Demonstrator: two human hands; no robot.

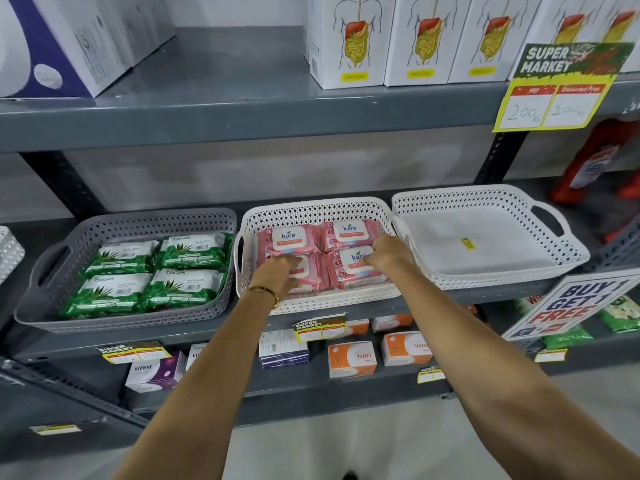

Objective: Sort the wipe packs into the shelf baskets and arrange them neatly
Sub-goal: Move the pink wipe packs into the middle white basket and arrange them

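Three baskets stand in a row on the middle shelf. The grey basket [45,271] on the left holds several green wipe packs [117,256] laid flat in a grid. The middle white basket [311,211] holds several pink wipe packs [349,233], also in a grid. My left hand [278,271] rests fingers-down on the front-left pink pack [313,277]. My right hand [386,252] lies on the front-right pink pack [353,271], fingers curled at its lid. The right white basket [491,195] has only a small yellow sticker on its floor.
White boxes [349,39] with a digestive-tract drawing line the top shelf, beside a yellow price sign [550,98]. Red bottles [602,168] stand at far right. A "Buy 1 Get 1 Free" sign [575,306] hangs off the shelf edge. Small boxes [351,358] fill the lower shelf.
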